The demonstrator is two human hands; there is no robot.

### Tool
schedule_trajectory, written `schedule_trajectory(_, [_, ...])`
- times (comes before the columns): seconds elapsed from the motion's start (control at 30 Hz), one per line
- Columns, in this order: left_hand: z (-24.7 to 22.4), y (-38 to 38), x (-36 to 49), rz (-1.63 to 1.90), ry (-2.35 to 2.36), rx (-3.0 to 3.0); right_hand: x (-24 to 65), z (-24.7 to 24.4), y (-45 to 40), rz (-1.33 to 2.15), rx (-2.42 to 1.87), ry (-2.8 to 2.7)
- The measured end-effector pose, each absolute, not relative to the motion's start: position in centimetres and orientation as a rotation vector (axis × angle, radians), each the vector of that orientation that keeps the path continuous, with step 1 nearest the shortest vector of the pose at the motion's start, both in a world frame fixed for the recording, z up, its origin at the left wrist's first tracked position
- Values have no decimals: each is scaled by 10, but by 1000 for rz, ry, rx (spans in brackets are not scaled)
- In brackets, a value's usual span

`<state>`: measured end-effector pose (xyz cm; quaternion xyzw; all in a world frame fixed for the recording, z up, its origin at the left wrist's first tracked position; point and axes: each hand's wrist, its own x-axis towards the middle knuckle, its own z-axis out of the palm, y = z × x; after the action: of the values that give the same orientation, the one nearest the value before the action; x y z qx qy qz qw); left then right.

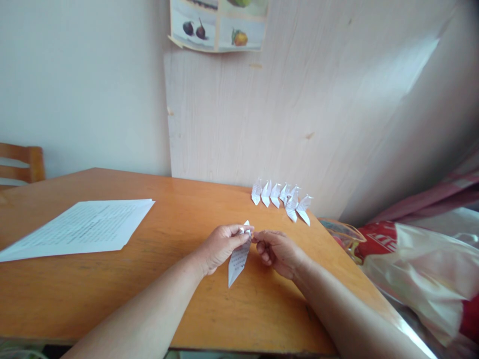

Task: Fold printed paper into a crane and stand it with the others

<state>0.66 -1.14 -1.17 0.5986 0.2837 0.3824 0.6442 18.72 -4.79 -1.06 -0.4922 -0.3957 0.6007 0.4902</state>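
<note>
A narrow, pointed piece of folded paper with printed text hangs above the table, its lower point toward me. My left hand pinches its upper part between thumb and fingers. At the right of that upper end, my right hand is closed, thumb and forefinger pinched at a small tip of the paper. The fingers partly cover the folds there. Beyond my hands, several white origami cranes stand in a row near the table's back right edge.
On the left of the wooden table lies a stack of printed sheets. Plastic bags crowd the table's right edge. A wall stands behind, with a fruit poster. A wooden chair is at far left.
</note>
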Motion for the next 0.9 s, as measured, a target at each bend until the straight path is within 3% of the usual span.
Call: schedule_trajectory(0.9, [-21, -7, 10, 958, 702, 1505, 185, -6, -45, 1520, -1169, -770])
